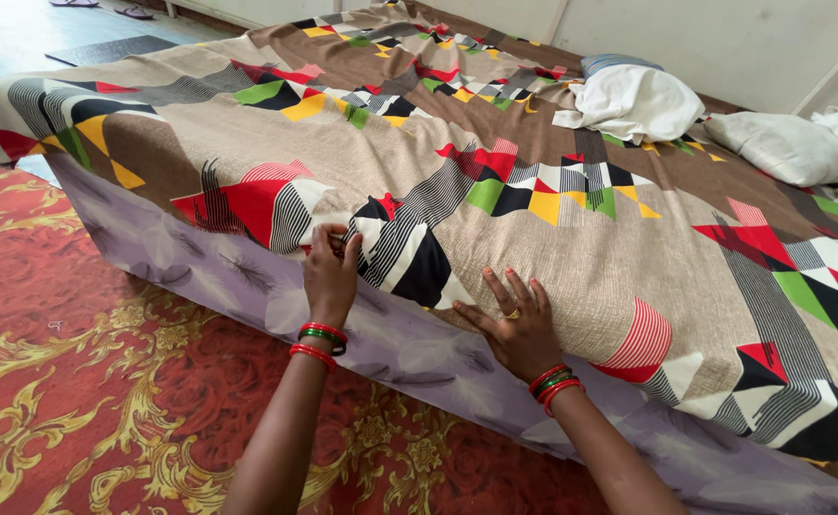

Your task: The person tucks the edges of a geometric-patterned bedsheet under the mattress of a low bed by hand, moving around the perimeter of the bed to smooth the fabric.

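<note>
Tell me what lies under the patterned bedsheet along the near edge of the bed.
Below the patterned bedsheet, a lilac mattress side with a pale leaf print shows. The left hand pinches the sheet's edge; the right hand presses flat on it. The mattress top is covered.

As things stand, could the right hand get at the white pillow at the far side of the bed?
Probably not from here. The right hand lies flat on the bedsheet at the near edge, and the white pillow sits across the wide bed; nothing blocks it, it just looks too far.
</note>
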